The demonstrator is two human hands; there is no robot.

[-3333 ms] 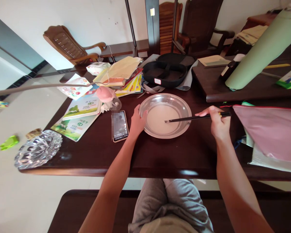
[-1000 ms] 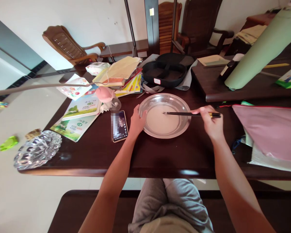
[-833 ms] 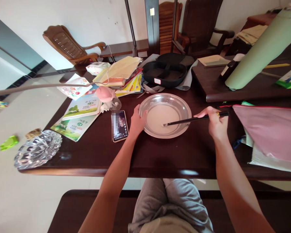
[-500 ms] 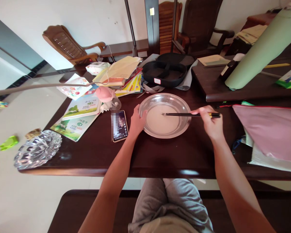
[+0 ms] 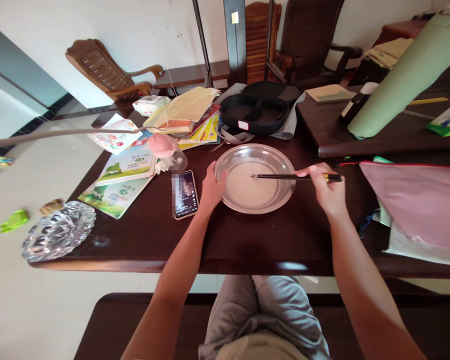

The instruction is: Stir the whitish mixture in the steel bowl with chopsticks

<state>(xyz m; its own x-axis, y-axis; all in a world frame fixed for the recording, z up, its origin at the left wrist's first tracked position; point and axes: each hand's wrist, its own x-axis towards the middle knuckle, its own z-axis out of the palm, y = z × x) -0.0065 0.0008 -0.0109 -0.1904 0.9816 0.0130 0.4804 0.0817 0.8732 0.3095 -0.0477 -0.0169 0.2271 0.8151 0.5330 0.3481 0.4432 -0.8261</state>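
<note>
The left hand (image 5: 213, 187) grips the left rim of a wide, round, silver metal basin (image 5: 255, 209), thumb over the inner side, while the right hand (image 5: 327, 189) is closed around a pair of black chopsticks with gold bands (image 5: 281, 176). The basin sits on a dark, glossy wooden table (image 5: 247, 245), and the chopstick tips reach into the cloudy, off-white liquid (image 5: 252, 192) inside it. Just left of the left hand lies a smartphone in a pale case (image 5: 186, 195), its lit screen partly pixelated, with small icons and lines of text too tiny to read. Farther left, two green-and-white illustrated booklets (image 5: 126, 167) carry Chinese lettering, in green and red, that seems too blurred to make out reliably. Behind the basin, an open black zippered case (image 5: 255, 112) bears a white, red-edged label (image 5: 243, 125), its writing illegible. The dark, white-capped bottle (image 5: 350, 110) also has a pale label.
</note>
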